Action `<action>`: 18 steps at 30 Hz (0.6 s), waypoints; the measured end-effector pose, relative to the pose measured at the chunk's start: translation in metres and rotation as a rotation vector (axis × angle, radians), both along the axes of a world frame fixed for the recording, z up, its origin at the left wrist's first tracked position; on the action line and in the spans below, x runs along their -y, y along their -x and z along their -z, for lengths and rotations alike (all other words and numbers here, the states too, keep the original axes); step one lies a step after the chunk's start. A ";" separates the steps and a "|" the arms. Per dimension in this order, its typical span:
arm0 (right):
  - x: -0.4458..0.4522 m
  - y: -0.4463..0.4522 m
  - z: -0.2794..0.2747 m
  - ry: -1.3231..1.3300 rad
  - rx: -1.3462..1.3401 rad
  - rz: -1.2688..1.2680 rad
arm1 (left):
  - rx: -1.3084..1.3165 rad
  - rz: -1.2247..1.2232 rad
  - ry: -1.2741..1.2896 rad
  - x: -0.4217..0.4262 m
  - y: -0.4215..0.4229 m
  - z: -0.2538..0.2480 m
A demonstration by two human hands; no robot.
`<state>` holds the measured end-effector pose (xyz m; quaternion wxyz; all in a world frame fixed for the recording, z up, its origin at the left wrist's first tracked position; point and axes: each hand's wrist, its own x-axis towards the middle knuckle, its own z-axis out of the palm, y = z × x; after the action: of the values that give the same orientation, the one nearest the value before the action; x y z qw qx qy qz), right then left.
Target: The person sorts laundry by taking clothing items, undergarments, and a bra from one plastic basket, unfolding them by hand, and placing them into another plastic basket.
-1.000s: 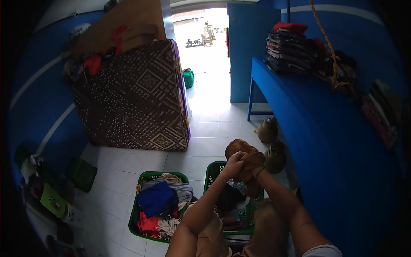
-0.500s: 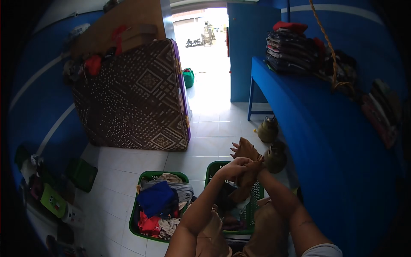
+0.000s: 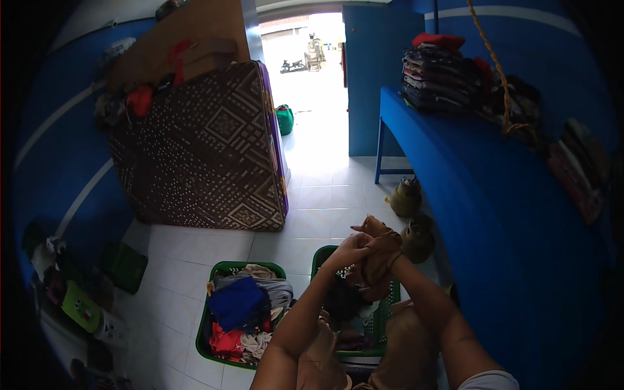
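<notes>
A brown cloth garment point(image 3: 372, 273) hangs bunched over the right-hand basket. My left hand point(image 3: 354, 250) is closed, its fingers pinching an edge of the garment. My right hand point(image 3: 385, 242) is inside the cloth, which wraps around it and its wrist; a fingertip shows at the far side, and the other fingers are hidden. Below, the green laundry basket point(image 3: 395, 325) stands between my knees with dark and light clothes in it. Beside it on the left, another green basket point(image 3: 203, 338) is heaped with clothes, a blue folded cloth point(image 3: 237, 302) on top.
A brown patterned mattress point(image 3: 201, 156) leans at the left. Along the right runs a blue table point(image 3: 468, 188) bearing stacked clothes point(image 3: 439, 75). Two greenish gas cylinders point(image 3: 407, 198) stand on the tiles beside it. An open doorway point(image 3: 318, 97) lies ahead.
The brown garment has bunched up and hangs lower over the basket. The right hand's fingers, spread out beyond the cloth before, are now mostly covered. My left hand has shifted slightly left.
</notes>
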<state>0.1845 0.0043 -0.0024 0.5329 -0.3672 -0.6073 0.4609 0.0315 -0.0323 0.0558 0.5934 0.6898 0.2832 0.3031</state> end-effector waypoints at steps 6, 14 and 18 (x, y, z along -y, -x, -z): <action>0.014 -0.001 -0.007 0.157 -0.117 -0.022 | -0.150 0.079 0.108 -0.006 0.016 -0.016; 0.036 -0.027 -0.023 0.366 -0.272 -0.041 | 0.448 -0.111 0.629 -0.025 0.027 0.002; 0.042 -0.042 -0.036 0.466 -0.347 -0.058 | 0.892 -0.276 0.776 -0.048 0.047 0.017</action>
<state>0.2266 -0.0378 0.0338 0.5166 -0.3779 -0.3951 0.6589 -0.0151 0.0157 0.0384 0.8185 0.1863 0.1836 0.5116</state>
